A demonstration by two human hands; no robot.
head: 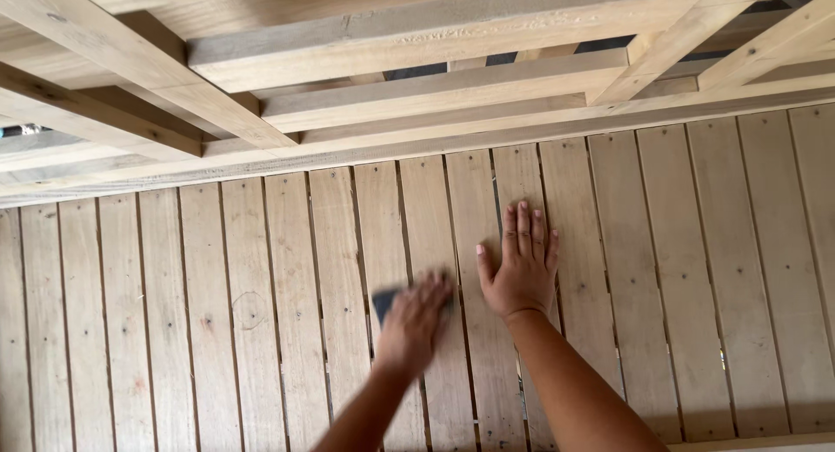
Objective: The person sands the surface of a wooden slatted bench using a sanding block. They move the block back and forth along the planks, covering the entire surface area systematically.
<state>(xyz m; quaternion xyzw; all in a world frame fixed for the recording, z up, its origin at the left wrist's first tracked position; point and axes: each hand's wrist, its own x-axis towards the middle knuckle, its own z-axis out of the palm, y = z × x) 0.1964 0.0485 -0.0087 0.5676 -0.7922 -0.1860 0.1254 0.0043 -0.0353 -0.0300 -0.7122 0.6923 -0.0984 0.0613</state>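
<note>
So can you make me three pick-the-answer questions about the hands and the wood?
1. Where does the right hand lie?
A. flat on the wooden slats
B. on a beam above
C. in a pocket

2. What colour is the small pad under the left hand?
A. bright yellow
B. dark
C. white

3. How does the left hand look?
A. sharp
B. hidden
C. blurred

Answers:
1 A, its palm and spread fingers lie on the slats.
2 B, a dark corner sticks out beside the fingers.
3 C, its outline is smeared while the right hand is crisp.
</note>
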